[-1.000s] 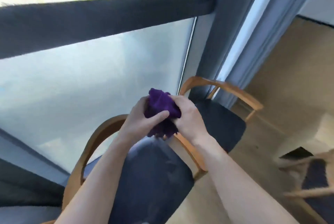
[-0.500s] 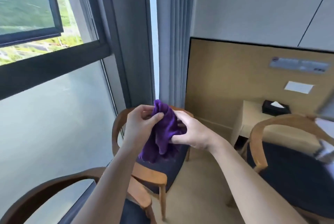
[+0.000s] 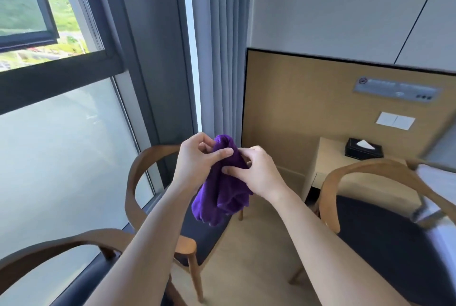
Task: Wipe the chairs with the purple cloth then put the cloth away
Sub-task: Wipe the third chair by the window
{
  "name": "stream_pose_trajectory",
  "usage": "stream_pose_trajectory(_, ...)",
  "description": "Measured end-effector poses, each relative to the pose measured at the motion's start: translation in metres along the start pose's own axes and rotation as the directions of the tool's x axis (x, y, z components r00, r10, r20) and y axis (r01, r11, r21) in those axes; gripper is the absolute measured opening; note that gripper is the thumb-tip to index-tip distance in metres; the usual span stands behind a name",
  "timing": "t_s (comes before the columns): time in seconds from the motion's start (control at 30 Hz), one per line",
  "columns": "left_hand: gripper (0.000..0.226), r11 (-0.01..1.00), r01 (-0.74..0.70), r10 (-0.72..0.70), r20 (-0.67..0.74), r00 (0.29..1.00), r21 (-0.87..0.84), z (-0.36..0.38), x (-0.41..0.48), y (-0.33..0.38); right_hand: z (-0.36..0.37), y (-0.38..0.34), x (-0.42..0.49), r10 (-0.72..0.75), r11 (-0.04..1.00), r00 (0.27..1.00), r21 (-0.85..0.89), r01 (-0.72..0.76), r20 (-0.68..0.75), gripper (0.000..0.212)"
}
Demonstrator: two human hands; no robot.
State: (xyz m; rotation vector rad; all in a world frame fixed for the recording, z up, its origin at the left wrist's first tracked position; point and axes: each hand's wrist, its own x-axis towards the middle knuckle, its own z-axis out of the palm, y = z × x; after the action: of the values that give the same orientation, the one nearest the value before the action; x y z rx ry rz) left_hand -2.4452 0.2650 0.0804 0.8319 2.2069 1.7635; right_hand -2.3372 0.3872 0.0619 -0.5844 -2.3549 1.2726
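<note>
The purple cloth [image 3: 223, 188] hangs bunched in mid-air in front of me. My left hand [image 3: 197, 161] pinches its top between thumb and fingers. My right hand [image 3: 255, 172] grips its right side. Below and behind the cloth stands a wooden chair with a dark seat [image 3: 148, 177] by the window. A second such chair [image 3: 385, 231] is at the right. The curved back of a third chair [image 3: 56, 247] shows at the lower left.
A large window [image 3: 61, 145] fills the left, with a grey curtain [image 3: 222, 46] beside it. A small wooden side table [image 3: 330, 155] carries a black tissue box [image 3: 364, 151] against the wood wall panel [image 3: 308, 98]. Light wood floor lies between the chairs.
My view has swung up and to the right, from the chairs by the window to the room corner. The bunched cloth has loosened and now hangs lower between both hands.
</note>
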Motion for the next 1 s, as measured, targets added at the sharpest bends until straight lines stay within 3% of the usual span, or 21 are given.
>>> stream_pose_trajectory(0.1, 0.030, 1.000, 0.017, -0.018, 0.068, 0.998, 0.010, -0.003, 0.011, 0.000, -0.007, 0.009, 0.010, -0.037, 0.999, 0.999, -0.003, 0.037, -0.022, 0.031)
stream_pose_trajectory(0.27, 0.006, 0.993, -0.010, -0.008, 0.157, 0.988, 0.116, -0.007, 0.037, -0.006, -0.012, 0.021, 0.037, -0.024, 0.995, 0.992, -0.102, 0.011, -0.126, 0.026)
stream_pose_trajectory(0.33, 0.011, 0.978, -0.040, 0.000, 0.194, 0.981, 0.203, -0.005, 0.050, -0.011, -0.014, 0.019, 0.050, -0.042, 0.988, 0.993, -0.154, 0.024, -0.111, 0.026)
stream_pose_trajectory(0.5, 0.013, 0.936, -0.142, 0.026, 0.340, 0.940, 0.321, 0.002, 0.086, -0.017, -0.008, 0.013, 0.083, -0.006, 1.000, 0.969, 0.005, 0.005, 0.246, 0.045)
stream_pose_trajectory(0.6, 0.007, 0.923, -0.176, 0.056, 0.334, 0.941, 0.343, 0.006, 0.112, -0.026, -0.004, 0.015, 0.105, 0.078, 0.997, 0.947, -0.037, -0.070, 0.313, 0.019)
stream_pose_trajectory(0.67, 0.006, 0.944, -0.175, 0.073, 0.342, 0.937, 0.279, 0.005, 0.127, -0.036, -0.003, 0.016, 0.119, 0.098, 0.995, 0.936, -0.033, -0.092, 0.337, 0.038)
stream_pose_trajectory(0.73, 0.020, 0.974, -0.142, 0.077, 0.335, 0.939, 0.174, 0.003, 0.142, -0.047, 0.000, 0.016, 0.132, 0.095, 0.995, 0.937, -0.010, -0.097, 0.336, 0.041)
stream_pose_trajectory(0.83, 0.018, 0.967, -0.106, 0.070, 0.159, 0.985, 0.231, 0.000, 0.166, -0.066, 0.010, 0.024, 0.151, 0.096, 0.986, 0.956, 0.106, -0.130, 0.276, 0.038)
stream_pose_trajectory(0.93, 0.025, 0.938, 0.036, -0.050, 0.031, 0.998, 0.344, -0.005, 0.184, -0.092, 0.020, 0.039, 0.176, 0.105, 0.959, 0.981, 0.243, -0.144, 0.166, 0.039)
stream_pose_trajectory(1.0, 0.031, 0.906, 0.135, -0.200, 0.125, 0.972, 0.402, -0.004, 0.190, -0.110, 0.023, 0.048, 0.193, 0.104, 0.933, 0.988, 0.333, -0.136, 0.110, 0.030)
